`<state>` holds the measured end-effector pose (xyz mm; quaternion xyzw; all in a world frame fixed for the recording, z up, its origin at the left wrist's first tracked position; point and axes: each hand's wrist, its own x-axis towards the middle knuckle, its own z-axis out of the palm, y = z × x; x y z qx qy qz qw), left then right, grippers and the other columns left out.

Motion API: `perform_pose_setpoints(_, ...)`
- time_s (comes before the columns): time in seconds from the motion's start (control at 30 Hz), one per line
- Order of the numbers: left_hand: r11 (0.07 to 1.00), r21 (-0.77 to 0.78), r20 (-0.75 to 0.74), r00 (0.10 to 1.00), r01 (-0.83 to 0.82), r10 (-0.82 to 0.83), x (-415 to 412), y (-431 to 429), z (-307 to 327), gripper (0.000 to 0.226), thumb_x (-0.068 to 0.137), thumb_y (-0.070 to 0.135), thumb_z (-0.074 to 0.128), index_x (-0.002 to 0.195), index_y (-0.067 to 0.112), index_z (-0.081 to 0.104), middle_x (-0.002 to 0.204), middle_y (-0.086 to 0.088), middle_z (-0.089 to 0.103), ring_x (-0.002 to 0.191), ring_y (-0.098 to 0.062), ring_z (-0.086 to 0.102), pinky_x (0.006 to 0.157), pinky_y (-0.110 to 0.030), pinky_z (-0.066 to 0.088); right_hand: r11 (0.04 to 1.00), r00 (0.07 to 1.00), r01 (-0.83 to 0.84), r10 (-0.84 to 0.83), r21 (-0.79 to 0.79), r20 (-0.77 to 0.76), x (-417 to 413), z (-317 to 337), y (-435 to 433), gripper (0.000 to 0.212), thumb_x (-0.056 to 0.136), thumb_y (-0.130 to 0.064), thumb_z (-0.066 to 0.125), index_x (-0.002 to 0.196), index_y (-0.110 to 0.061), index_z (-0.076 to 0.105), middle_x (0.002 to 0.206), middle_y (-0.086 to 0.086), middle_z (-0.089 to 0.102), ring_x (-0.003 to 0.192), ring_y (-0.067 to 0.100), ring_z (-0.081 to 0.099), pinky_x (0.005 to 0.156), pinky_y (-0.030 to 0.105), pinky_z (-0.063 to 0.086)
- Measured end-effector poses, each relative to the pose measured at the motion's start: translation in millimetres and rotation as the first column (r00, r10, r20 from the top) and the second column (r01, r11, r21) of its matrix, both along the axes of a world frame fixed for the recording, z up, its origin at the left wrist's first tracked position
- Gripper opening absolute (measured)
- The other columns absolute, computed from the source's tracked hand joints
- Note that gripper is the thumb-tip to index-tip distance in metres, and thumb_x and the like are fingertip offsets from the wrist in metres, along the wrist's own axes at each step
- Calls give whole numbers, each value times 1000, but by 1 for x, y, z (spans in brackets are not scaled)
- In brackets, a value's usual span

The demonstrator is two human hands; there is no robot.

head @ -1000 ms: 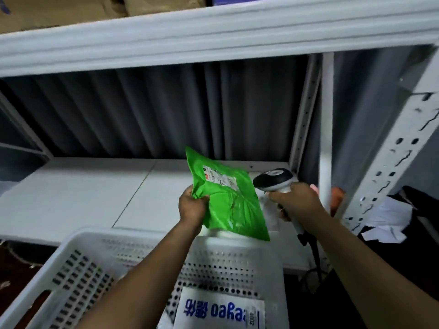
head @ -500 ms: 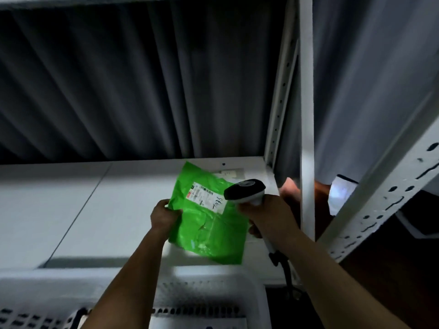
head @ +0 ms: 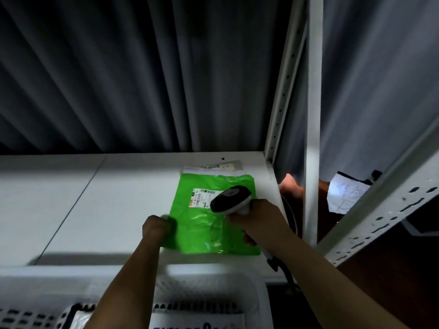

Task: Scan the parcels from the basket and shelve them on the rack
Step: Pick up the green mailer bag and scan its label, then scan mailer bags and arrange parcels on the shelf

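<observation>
A green plastic parcel with a white label lies flat on the white rack shelf, near its right end. My left hand grips the parcel's left edge. My right hand holds a black-and-white barcode scanner just above the parcel's right part, its head over the label. The white perforated basket stands below the shelf's front edge, with more parcels inside, mostly hidden by my arms.
A flat white parcel lies on the shelf behind the green one. White slotted rack uprights rise at the right. A grey curtain hangs behind. White paper lies beyond the upright. The scanner's cable hangs down at the shelf's right corner.
The green parcel went from being held up tilted in the air to lying flat on the shelf. Both hands moved forward and down with it; the view came closer to the shelf.
</observation>
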<state>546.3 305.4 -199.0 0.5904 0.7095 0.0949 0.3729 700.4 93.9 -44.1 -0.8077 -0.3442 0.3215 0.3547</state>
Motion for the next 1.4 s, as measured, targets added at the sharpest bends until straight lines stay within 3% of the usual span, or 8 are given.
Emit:
perform_pose_setpoints(0.17,999,13,18,999,46,-46,8,-8,4,40,87,29,67,112,-1,64,119,-20,65,110,-32,62,93,-34,50,998,994,-67,67,-11,84,-4,10,-4,20,84,-27,70,76,-10,63,72,13,63,73,31,65,77,43,56)
perform_pose_setpoints(0.37,962,178,110,967,209,-231,-11,-19,35,42,82,16,75,120,5,60,114,-16,67,110,-29,61,94,-30,42,991,978,-114,124,-67,167,-8,21,-15,29,85,-29,70,64,-21,52,62,4,59,55,15,54,72,35,53)
perform_pose_setpoints(0.47,920,283,207,920,270,-333,-39,-39,61,35,81,3,72,115,7,64,100,-9,65,96,-27,63,91,-32,46,981,955,-172,188,-84,230,-24,32,-23,31,85,-32,71,64,-23,49,83,14,71,76,28,68,69,31,48)
perform_pose_setpoints(0.73,649,663,52,842,373,-537,-147,-145,56,30,84,16,65,114,13,66,108,5,58,97,-11,56,83,-24,46,873,818,-447,487,-195,307,-98,51,-63,20,86,-34,69,81,-17,60,97,15,71,91,29,68,76,34,51)
perform_pose_setpoints(0.9,789,285,14,821,544,-570,-207,-221,-36,48,87,24,68,133,17,55,128,-5,54,115,-22,54,95,-28,42,824,738,-500,567,-267,365,-142,33,-96,28,87,-35,64,94,-8,67,100,13,70,97,27,64,70,31,40)
perform_pose_setpoints(1.03,780,10,-67,779,625,-623,-241,-249,-84,70,85,39,68,144,13,40,143,-10,45,131,-26,42,106,-27,30,763,721,-536,636,-361,275,-166,-4,-115,30,86,-37,65,96,-8,68,101,12,71,98,27,65,76,31,46)
perform_pose_setpoints(1.3,793,-255,-120,795,554,-594,-264,-251,-128,86,84,36,72,152,16,23,157,-8,26,144,-24,26,116,-33,22,607,568,-624,785,-492,248,-181,-43,-95,22,88,-34,62,100,-16,65,91,0,63,91,21,65,81,36,54)
perform_pose_setpoints(1.4,801,-300,-100,818,517,-566,-260,-247,-134,84,83,29,74,151,17,26,150,-12,39,137,-24,38,108,-28,31,547,487,-659,834,-517,261,-187,-43,-84,25,92,-32,59,109,-13,62,102,2,65,93,20,63,82,32,54)
